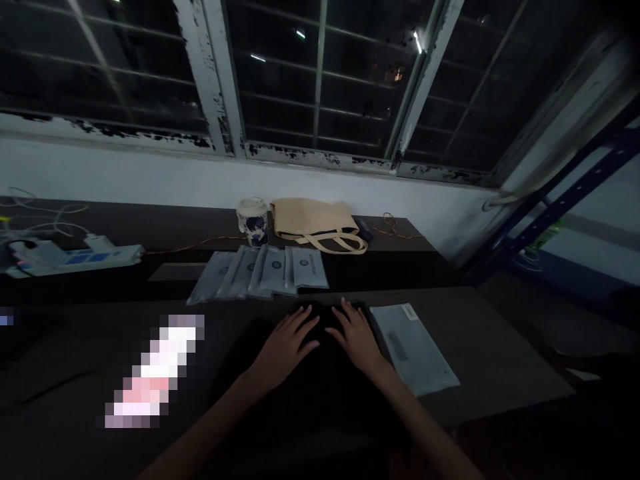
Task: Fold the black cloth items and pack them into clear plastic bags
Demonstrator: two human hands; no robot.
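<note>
Both hands rest palms down, fingers spread, on something very dark whose kind is hard to make out in the dim light. My left hand [287,348] and my right hand [359,337] hold nothing and stay a little apart, thumbs toward each other. Just right of my right hand lies a flat, translucent plastic pouch [415,350] with a small white label at its top. Beyond my hands, several overlapping frosted zip pouches [273,271] with dark printed logos lie in a row.
A patterned paper cup [253,222] with a white lid stands beside a folded beige tote bag [315,217]. At the left are a white power strip [75,257] with cables and a bright pixelated shape [160,367]. A blue metal rack [560,193] rises at the right, near the barred window.
</note>
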